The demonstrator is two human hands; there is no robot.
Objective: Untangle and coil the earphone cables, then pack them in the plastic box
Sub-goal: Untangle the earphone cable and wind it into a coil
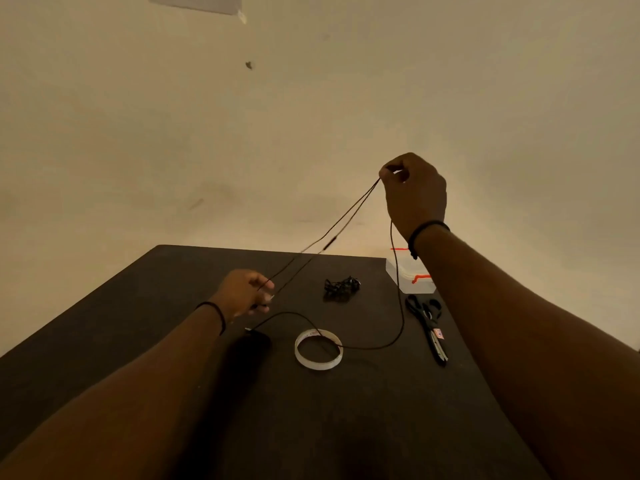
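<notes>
You have one view only, worn on the head; it looks forward and down over both forearms at a dark table (145,341), whose far edge meets a plain wall (311,116) filling the upper half (the wide lens bends the table's edges outward); the left hand (242,292) sits low and near the middle, the right hand (414,192) higher; no second view shares the scene.

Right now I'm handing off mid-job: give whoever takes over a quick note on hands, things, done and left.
Right hand: raised, pinching the earphone cable.
Left hand: low, holding its two strands.
Cable tail lies across the tape roll.
Second tangled bundle sits mid-table.
Plastic box far right, scissors before it.
Done: first cable drawn out straight.
Left: coil it, untangle the bundle, pack both.
</notes>
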